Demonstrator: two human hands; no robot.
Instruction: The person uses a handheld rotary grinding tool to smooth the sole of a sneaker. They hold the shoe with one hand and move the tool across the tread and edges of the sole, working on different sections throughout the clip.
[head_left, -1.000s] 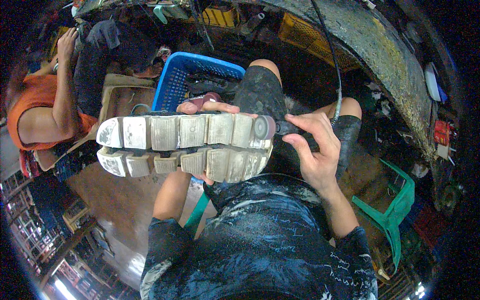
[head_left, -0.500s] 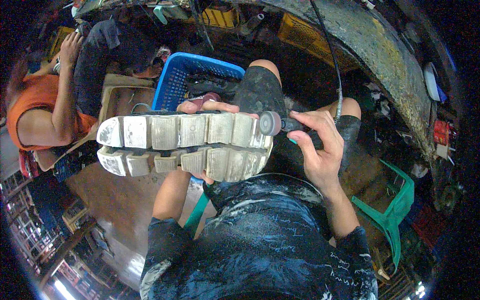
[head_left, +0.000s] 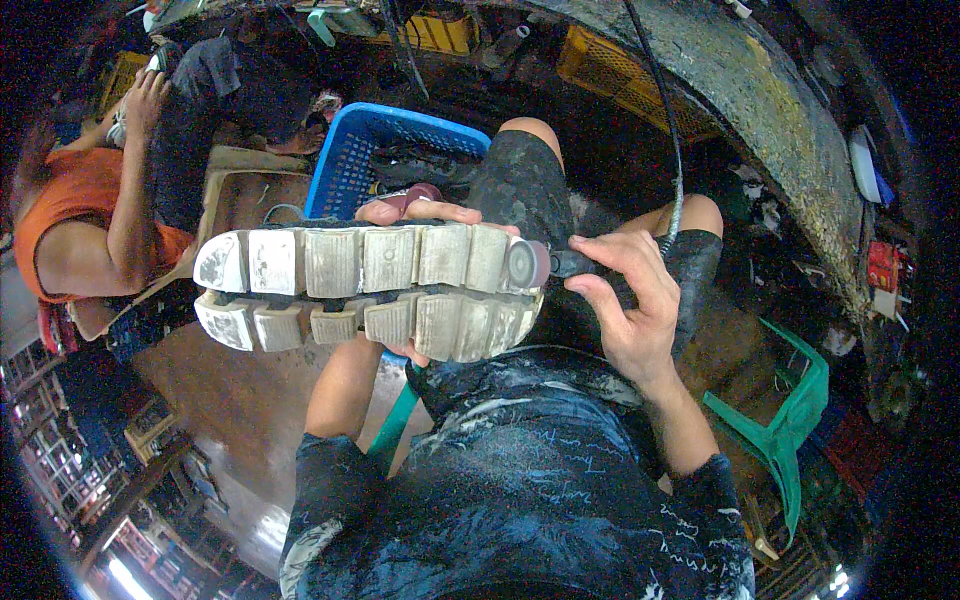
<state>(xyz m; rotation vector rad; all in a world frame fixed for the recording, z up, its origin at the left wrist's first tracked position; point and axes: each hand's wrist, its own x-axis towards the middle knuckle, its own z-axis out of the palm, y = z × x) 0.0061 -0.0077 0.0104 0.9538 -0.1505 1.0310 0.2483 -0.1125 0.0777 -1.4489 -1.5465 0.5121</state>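
Note:
A shoe [head_left: 391, 260] lies across my view with its blocky, off-white sole turned up toward me and split by a dark lengthwise groove. My left hand [head_left: 430, 211] grips it from behind, fingers over the far edge and part of the hand showing below the near edge. In my right hand [head_left: 643, 305] is a slim rotary grinder [head_left: 572, 264], pinched between thumb and fingers. Its round, reddish-grey grinding head [head_left: 526, 265] overlaps the right end of the sole and appears to touch it. The shoe's upper is mostly hidden.
A blue plastic basket [head_left: 335, 165] with dark items stands beyond the shoe. The grinder's black cable [head_left: 672, 130] hangs from above. A person in orange [head_left: 85, 225] sits at far left. A green plastic chair [head_left: 790, 420] is at right, and a worn curved table [head_left: 770, 130] at upper right.
My right hand has shifted slightly left, bringing the grinding head farther over the right end of the sole. The shoe has barely moved. At far left, the other person's hand has lowered a little.

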